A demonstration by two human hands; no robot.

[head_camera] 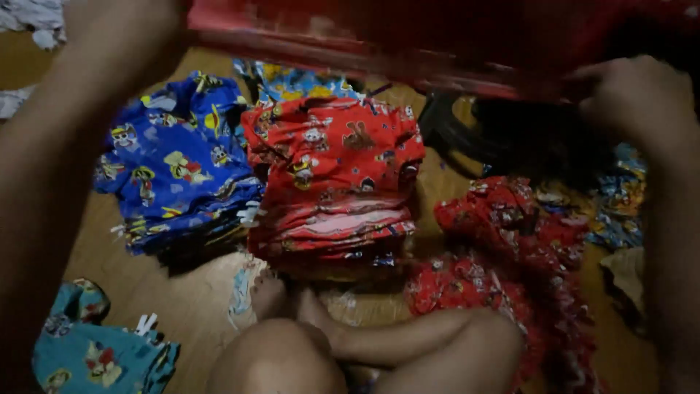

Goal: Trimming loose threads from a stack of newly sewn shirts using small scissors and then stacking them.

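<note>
A red printed garment [408, 33] is held up and stretched across the top of the view, blurred. My right hand [631, 98] grips its right edge, fingers closed on the cloth. My left arm rises at the far left; its hand [149, 18] reaches the garment's left end at the top edge, and the grip itself is barely visible. Below the garment sits a folded stack of red cartoon-print clothes [335, 182]. Beside it on the left is a stack of blue cartoon-print clothes [175, 168].
A loose heap of red printed cloth [510, 248] lies at the right, with dark fabric [510, 131] behind it. A teal printed piece [87, 350] lies at the lower left. My crossed legs and foot [364, 343] rest on the wooden floor [182, 292].
</note>
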